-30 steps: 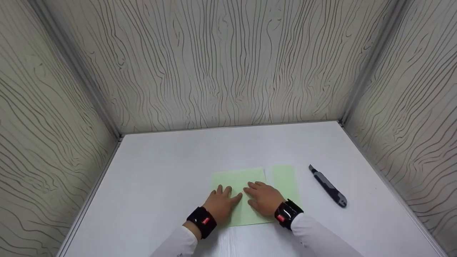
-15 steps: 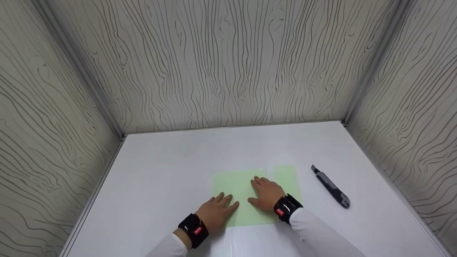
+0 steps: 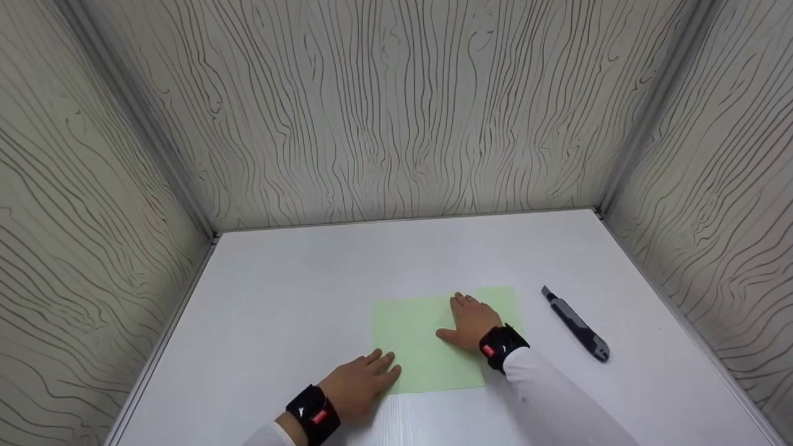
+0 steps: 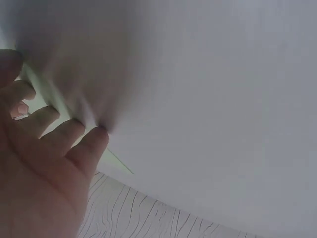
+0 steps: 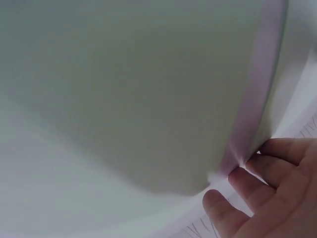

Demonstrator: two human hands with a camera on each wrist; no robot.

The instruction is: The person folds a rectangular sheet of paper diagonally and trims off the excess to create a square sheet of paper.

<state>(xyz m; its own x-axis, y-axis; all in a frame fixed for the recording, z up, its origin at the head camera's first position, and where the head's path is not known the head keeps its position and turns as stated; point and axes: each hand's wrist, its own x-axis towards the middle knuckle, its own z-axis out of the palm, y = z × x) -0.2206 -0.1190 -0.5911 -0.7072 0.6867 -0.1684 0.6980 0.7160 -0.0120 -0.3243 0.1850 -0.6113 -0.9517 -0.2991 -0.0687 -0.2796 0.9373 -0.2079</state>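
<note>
A light green square sheet of paper [image 3: 418, 347] lies flat on the white table, below both hands. At its lower left edge, my left hand [image 3: 354, 387] rests with spread fingers; in the left wrist view the fingertips [image 4: 94, 141] press down along that edge. Across the sheet's upper right part lies my right hand [image 3: 476, 323], fingers pointing away and thumb out to the left. Beside the right hand is a narrow green paper strip [image 3: 500, 298], partly covered by the hand and wrist. In the right wrist view, the fingertips [image 5: 240, 176] touch down near the gap between sheet and strip.
A black and grey utility knife [image 3: 576, 325], its blade showing, lies on the table [image 3: 297, 291] to the right of the strip. Wood-patterned panels [image 3: 384, 111] enclose the table at the back and both sides, with grey corner posts.
My hands have moved apart over the sheet: the left toward its lower left edge, the right up and rightward to its right edge. Paper and knife keep their places.
</note>
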